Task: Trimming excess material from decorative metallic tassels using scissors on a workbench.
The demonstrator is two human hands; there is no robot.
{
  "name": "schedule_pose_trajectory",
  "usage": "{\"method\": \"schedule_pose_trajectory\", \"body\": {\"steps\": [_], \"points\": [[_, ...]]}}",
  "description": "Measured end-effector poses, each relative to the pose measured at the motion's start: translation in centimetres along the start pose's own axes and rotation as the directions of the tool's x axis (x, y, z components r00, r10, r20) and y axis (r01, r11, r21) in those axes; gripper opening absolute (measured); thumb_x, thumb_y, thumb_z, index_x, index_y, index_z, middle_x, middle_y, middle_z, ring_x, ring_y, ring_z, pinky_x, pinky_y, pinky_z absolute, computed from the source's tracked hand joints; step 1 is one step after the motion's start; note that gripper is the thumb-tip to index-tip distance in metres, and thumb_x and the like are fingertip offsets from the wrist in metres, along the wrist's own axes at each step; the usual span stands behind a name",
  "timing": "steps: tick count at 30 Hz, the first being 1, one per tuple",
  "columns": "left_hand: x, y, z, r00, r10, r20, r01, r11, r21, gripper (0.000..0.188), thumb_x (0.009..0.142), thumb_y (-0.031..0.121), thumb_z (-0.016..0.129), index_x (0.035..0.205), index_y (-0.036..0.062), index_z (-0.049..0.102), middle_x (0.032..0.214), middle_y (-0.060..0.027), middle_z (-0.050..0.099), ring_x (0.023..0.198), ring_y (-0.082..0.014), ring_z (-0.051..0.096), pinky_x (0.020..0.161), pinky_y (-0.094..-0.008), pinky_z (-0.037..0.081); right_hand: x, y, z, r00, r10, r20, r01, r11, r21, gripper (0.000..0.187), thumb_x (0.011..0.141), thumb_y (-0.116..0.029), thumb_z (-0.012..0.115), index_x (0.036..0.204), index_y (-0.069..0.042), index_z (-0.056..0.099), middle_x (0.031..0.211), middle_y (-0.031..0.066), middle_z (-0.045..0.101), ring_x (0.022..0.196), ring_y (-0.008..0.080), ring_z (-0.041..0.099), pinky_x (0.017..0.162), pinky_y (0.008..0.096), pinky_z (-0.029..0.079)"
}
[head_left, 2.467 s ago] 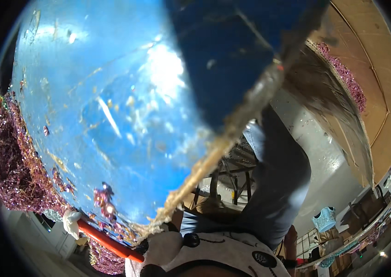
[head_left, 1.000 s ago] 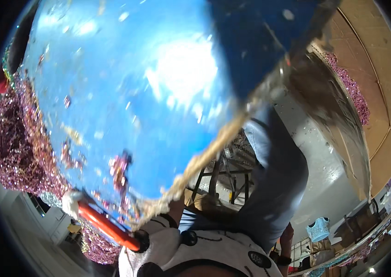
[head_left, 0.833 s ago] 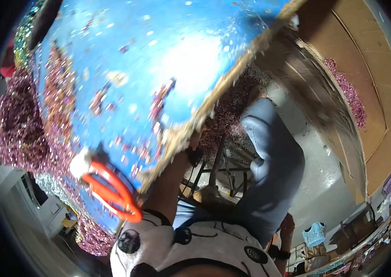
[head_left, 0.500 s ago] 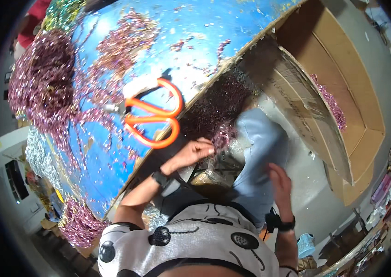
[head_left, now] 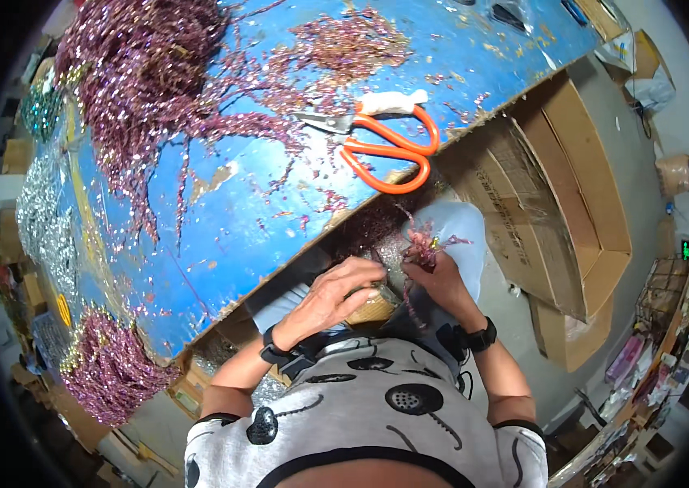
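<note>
In my right hand is a small bunch of pink tinsel, pinched between closed fingers above my lap. Its short strands stick out over the top, and one strand hangs down below. My left hand is beside it to the left, thumb apart from the fingers, with no held thing visible. Under the hands a tan, rounded object partly shows. Orange-handled scissors lie at the near edge of the blue table, blades pointing left.
A large heap of pink tinsel covers the table's far left, with loose clippings farther back. Another pink bundle and silver tinsel hang at the left edge. An open cardboard box stands at right.
My right hand has come in from the right and now holds the pink tinsel bunch. My left hand, earlier touching the tinsel, is now apart from it. The view has shifted.
</note>
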State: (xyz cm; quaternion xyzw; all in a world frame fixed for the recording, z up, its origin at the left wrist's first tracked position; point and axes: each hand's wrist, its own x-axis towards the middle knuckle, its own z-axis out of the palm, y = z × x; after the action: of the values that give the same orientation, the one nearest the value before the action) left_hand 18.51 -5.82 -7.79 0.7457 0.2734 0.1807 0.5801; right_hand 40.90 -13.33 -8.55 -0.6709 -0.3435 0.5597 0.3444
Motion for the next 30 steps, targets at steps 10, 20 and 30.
{"method": "schedule_pose_trajectory", "body": {"steps": [10, 20, 30], "points": [[-0.3, 4.3, -0.8, 0.957, 0.142, -0.253, -0.142, 0.99, 0.02, 0.033, 0.077, 0.001, 0.073, 0.109, 0.0069, 0.07, 0.095, -0.0071, 0.055, 0.084, -0.0172, 0.057, 0.074, -0.0292, 0.048, -0.8, -2.2, 4.1, 0.808, -0.537, 0.244, 0.589, 0.75, -0.3, 0.04, 0.079, -0.004, 0.064, 0.118, -0.004, 0.056, 0.116, 0.0156, 0.061, 0.106, 0.0327, 0.062, 0.081, 0.0399, 0.051], [-8.5, 9.2, -7.3, 0.739, 0.085, -0.668, -0.259, 0.952, -0.166, 0.017, 0.09, -0.001, 0.062, 0.107, -0.0016, 0.06, 0.105, -0.0104, 0.064, 0.098, -0.016, 0.062, 0.086, -0.0296, 0.05, -2.0, -4.4, 1.7, 0.848, -0.386, 0.362, 0.515, 0.76, -0.397, 0.02, 0.089, -0.012, 0.062, 0.106, -0.004, 0.067, 0.096, 0.0135, 0.069, 0.085, 0.0278, 0.067, 0.077, 0.0348, 0.052], [-10.1, 10.8, -6.6, 0.788, 0.147, -0.598, -0.302, 0.939, -0.167, 0.017, 0.092, 0.009, 0.062, 0.108, 0.0023, 0.06, 0.113, -0.0109, 0.065, 0.097, -0.0159, 0.062, 0.082, -0.0297, 0.051, -1.9, -11.6, 11.7, 0.564, -0.369, 0.739, 0.525, 0.851, 0.024, 0.067, 0.081, -0.018, 0.076, 0.136, -0.001, 0.043, 0.09, 0.0029, 0.06, 0.079, 0.0117, 0.061, 0.069, 0.0261, 0.049]]}}
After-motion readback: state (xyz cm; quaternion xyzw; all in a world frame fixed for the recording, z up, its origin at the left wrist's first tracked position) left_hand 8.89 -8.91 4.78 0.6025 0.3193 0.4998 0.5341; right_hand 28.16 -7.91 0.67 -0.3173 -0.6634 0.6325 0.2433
